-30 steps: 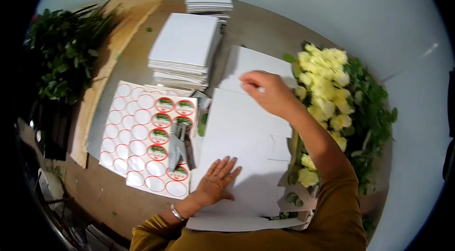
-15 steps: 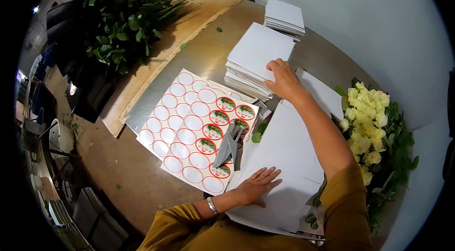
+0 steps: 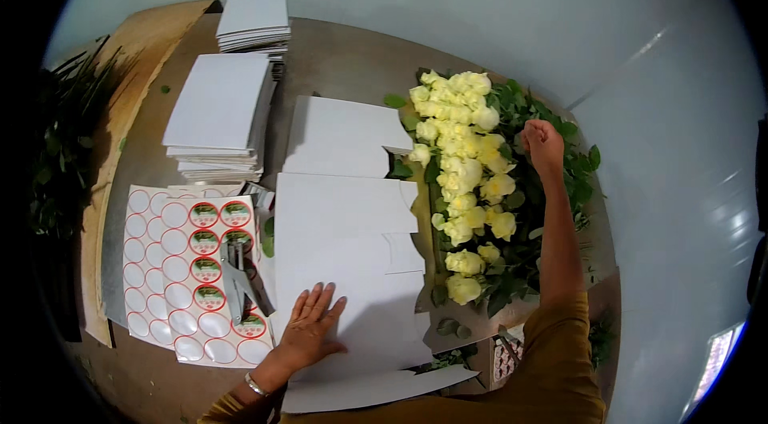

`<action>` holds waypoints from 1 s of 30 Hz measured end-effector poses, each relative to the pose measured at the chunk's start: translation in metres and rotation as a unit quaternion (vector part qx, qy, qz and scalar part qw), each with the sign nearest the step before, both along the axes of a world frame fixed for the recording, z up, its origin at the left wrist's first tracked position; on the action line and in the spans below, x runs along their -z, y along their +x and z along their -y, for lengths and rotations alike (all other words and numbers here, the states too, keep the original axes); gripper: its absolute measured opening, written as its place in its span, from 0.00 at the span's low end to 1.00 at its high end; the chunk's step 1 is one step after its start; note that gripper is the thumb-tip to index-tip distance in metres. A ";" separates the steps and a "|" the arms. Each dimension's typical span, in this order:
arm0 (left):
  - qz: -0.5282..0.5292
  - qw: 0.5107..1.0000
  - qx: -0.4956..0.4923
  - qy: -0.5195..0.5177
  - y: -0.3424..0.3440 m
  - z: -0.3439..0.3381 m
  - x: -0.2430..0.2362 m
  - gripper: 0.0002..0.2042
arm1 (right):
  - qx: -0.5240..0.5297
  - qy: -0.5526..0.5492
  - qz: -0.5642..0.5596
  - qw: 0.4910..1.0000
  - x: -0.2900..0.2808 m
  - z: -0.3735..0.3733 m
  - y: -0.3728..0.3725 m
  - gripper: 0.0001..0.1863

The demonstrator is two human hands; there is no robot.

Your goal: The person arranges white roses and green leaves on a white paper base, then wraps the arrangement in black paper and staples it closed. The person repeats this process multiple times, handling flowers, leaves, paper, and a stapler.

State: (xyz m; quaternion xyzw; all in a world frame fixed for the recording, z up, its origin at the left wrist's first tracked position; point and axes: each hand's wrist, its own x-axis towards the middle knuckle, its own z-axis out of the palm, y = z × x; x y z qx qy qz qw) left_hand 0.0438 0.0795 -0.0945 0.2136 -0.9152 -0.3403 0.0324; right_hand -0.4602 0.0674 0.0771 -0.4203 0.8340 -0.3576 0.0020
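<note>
My left hand (image 3: 310,330) lies flat, fingers spread, on a large white paperboard sheet (image 3: 340,220) with a jagged right edge. Over the leafy stems (image 3: 516,208) on the right, my right hand (image 3: 544,144) is curled closed. Whatever its fingers hold, if anything, is hidden. Beside that hand lies a long row of pale yellow roses (image 3: 460,172), their heads toward the sheet. A grey stapler (image 3: 238,284) rests on sheets of round stickers (image 3: 180,280), left of the paperboard.
Two stacks of white cards, a nearer one (image 3: 216,100) and a farther one (image 3: 252,14), stand at the back left. Dark green stems (image 3: 60,144) lie on a brown board (image 3: 152,36) at the far left. A pale wall (image 3: 672,184) closes off the right side.
My right hand has left the card stack and moved right to the rose foliage, now curled. The view has swung right. My left hand stays flat on the paperboard.
</note>
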 end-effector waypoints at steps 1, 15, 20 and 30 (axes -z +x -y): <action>0.012 1.000 0.005 0.000 -0.002 0.001 -0.001 0.47 | 0.012 0.036 -0.048 0.998 0.006 -0.002 -0.027 0.15; 0.011 1.000 0.000 -0.011 0.003 -0.001 -0.003 0.49 | -0.105 0.049 -0.047 0.992 -0.029 -0.046 0.067 0.27; 0.005 0.999 -0.001 -0.038 -0.003 0.000 -0.002 0.49 | -0.129 -0.035 -0.050 0.990 -0.049 -0.110 0.112 0.26; -0.060 0.996 0.073 0.004 0.013 0.020 0.005 0.37 | -0.095 0.050 -0.298 0.949 -0.079 -0.127 0.220 0.23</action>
